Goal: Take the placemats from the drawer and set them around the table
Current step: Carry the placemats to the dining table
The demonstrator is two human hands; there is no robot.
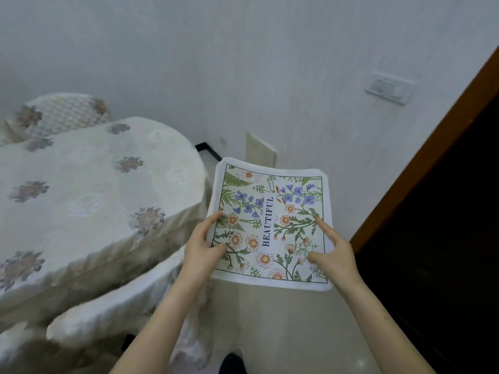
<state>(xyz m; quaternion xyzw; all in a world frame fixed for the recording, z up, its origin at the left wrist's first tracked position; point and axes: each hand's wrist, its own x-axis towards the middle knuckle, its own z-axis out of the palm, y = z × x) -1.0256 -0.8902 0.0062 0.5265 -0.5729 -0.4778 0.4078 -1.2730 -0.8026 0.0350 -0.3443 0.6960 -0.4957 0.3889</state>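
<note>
White-bordered placemats [272,220], printed with blue and orange flowers, green ferns and the word BEAUTIFUL, are being held as a small stack in the air, just beside the table's [89,190] near right corner and above the pale floor [283,319]. Layered edges are showing at the stack's far left corner. The left hand [201,248] is gripping the stack's left edge, thumb and forefinger lying on the top face, the other fingers hidden underneath. The right hand [333,255] is holding the right edge, its forefinger stretching straight across the print and its thumb pressing on top. A cream tablecloth [140,238] with greyish flower motifs is covering the table and hanging over its side. Behind, a white wall [243,63] is carrying a switch plate [388,87], and a brown door frame [432,152] is running along the right.
</note>
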